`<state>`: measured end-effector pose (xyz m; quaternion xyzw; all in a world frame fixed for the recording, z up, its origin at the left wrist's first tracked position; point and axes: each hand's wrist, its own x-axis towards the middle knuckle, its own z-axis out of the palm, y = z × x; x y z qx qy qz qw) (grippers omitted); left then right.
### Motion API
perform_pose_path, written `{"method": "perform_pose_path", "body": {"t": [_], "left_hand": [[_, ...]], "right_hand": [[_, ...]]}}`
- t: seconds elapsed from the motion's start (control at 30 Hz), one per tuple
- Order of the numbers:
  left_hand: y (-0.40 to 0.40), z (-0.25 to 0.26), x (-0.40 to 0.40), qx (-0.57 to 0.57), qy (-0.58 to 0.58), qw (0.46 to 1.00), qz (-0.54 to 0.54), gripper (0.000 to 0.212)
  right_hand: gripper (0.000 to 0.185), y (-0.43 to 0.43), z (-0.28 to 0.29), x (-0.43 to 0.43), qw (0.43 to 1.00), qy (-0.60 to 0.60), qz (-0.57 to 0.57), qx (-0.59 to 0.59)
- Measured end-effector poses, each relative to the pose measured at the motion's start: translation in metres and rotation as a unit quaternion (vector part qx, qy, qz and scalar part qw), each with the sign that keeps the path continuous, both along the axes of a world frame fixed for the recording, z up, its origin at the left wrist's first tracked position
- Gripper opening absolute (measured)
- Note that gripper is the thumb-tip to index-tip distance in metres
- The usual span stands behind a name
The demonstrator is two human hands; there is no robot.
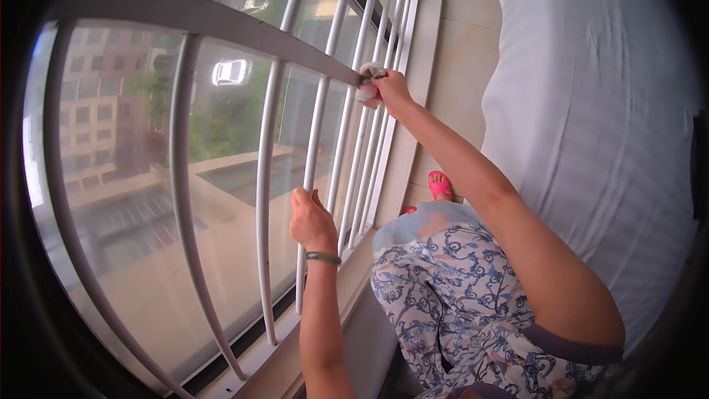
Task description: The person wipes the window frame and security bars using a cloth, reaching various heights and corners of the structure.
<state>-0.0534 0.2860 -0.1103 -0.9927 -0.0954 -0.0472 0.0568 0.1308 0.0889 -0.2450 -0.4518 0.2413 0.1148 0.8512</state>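
My right hand grips a crumpled pale cloth, which is wrapped around the flat horizontal rail of a white window guard. Lower down, my left hand is closed around one of the guard's upright round bars. A dark bangle circles the left wrist. Part of the cloth is hidden behind the right hand's fingers. More upright bars stand to the left of my left hand, in front of the window glass.
To the right, a bed or similar furniture under a white sheet borders a narrow strip of tiled floor. A sill runs along the foot of the bars. My foot in a pink slipper is on the floor. Outside, far below, is a car.
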Motion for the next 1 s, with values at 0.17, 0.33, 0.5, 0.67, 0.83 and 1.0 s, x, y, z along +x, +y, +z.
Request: {"method": "perform_pose_path", "body": {"t": [0.17, 0.33, 0.5, 0.67, 0.83, 1.0], "left_hand": [[0.001, 0.0, 0.005, -0.039, 0.015, 0.999, 0.005, 0.02], [0.0, 0.0, 0.007, -0.06, -0.005, 0.998, -0.007, 0.018], [-0.004, 0.004, 0.008, -0.057, 0.004, 0.998, 0.004, 0.018], [-0.011, 0.01, 0.011, -0.07, 0.006, 0.997, -0.013, 0.018], [-0.007, 0.01, 0.008, -0.073, 0.003, 0.997, -0.009, 0.018], [0.004, 0.007, 0.004, -0.093, 0.014, 0.996, 0.007, 0.018]], "right_hand": [[0.022, -0.006, 0.127, 0.001, 0.984, -0.124, -0.008, 0.124], [0.027, -0.028, 0.14, -0.02, 0.965, -0.259, -0.03, -0.003], [0.048, -0.025, 0.027, -0.067, 0.992, -0.107, -0.054, 0.039], [0.054, 0.017, 0.001, -0.049, 0.974, -0.134, -0.094, 0.16], [0.04, 0.033, 0.005, -0.036, 0.99, -0.128, -0.038, 0.043], [0.033, 0.112, 0.031, -0.139, 0.954, -0.125, 0.084, -0.259]]}}
